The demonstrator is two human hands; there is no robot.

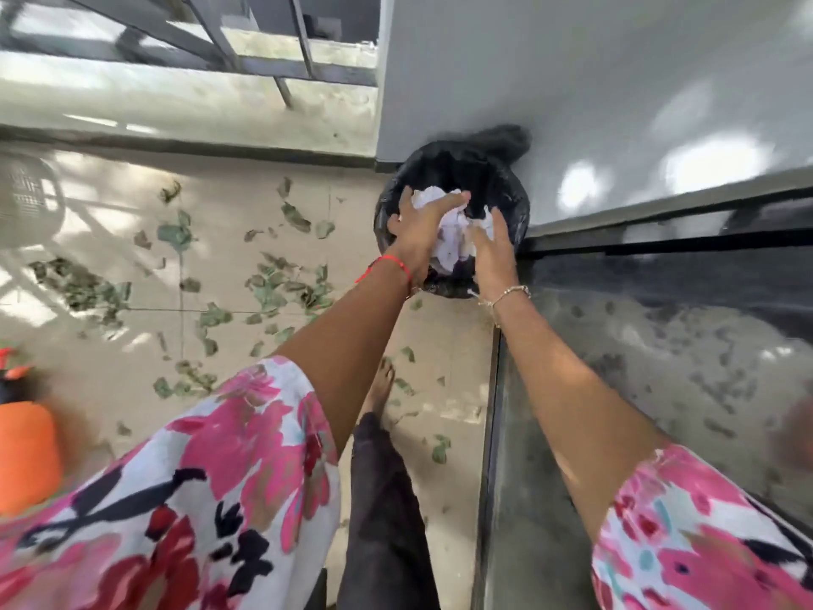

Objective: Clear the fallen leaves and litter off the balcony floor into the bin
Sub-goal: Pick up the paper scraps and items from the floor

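Observation:
A round bin lined with a black bag (506,178) stands on the balcony floor against the grey wall. Crumpled white paper litter (453,233) sits in its mouth. My left hand (422,228) lies over the paper from the left with fingers extended, and my right hand (490,246) lies against it from the right with fingers extended. Both hands are over the bin opening. Dry green leaves (268,288) are scattered across the tiled floor to the left of the bin.
A glass sliding door (660,367) runs along the right. A metal railing (246,63) and a concrete ledge bound the far side. An orange object (24,451) lies at the left edge. My bare foot (382,385) stands on the tiles.

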